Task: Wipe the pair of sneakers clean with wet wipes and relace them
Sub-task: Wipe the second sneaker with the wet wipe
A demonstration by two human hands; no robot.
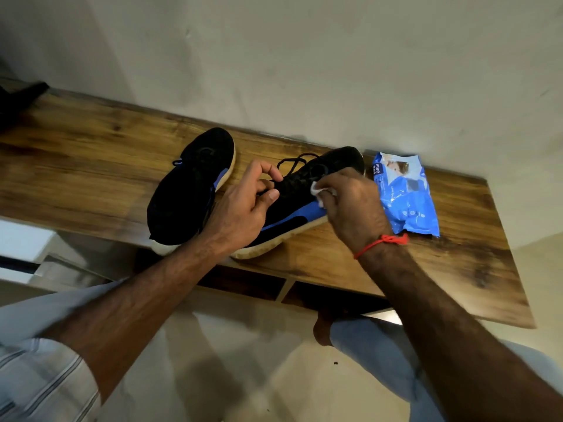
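Black-and-blue laced sneaker: on the wooden shelf, long axis running near-left to far-right, toe far. Left hand pinches its black lace. Right hand, nearer the toe, clamps a crumpled white wet wipe against the sneaker's right flank.

Both forearms are bare and hairy, reaching in from the near edge. On the left arm a rolled-up shirt sleeve, pale with thin grey stripes, bunches at the near left corner, while the right arm shows no sleeve at all. A thin red thread is tied round the right wrist with a small knot on its right side; light blue trousers cover the legs, and a bare foot shows below the right trouser hem under the worktop's near edge.
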